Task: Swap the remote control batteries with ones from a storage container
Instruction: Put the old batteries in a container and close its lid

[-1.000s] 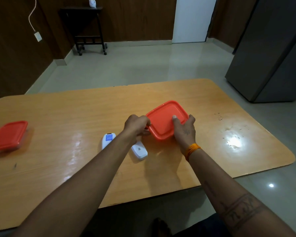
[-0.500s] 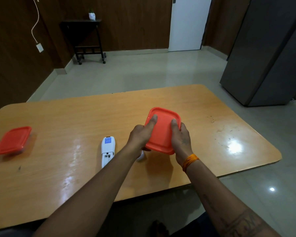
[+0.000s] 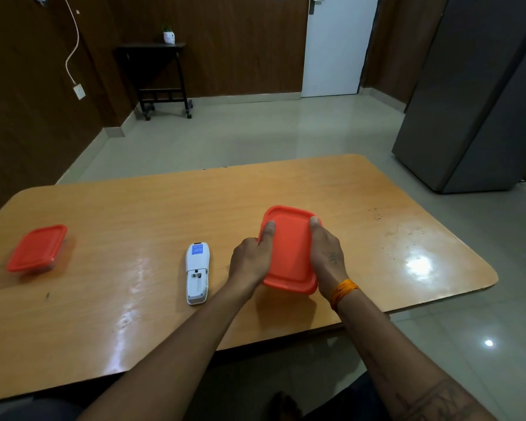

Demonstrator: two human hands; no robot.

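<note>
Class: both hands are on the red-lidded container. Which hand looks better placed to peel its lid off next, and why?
Probably the right hand: its thumb lies near the lid's far right corner. The left hand, nearer the remote control, can steady the container.

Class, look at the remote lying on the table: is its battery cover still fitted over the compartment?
No. The remote lies back-up with its battery compartment open and uncovered at the near end.

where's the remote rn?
Head view: the remote lies back-up on the table, battery bay open, just left of the left hand holding the red-lidded container.
</note>
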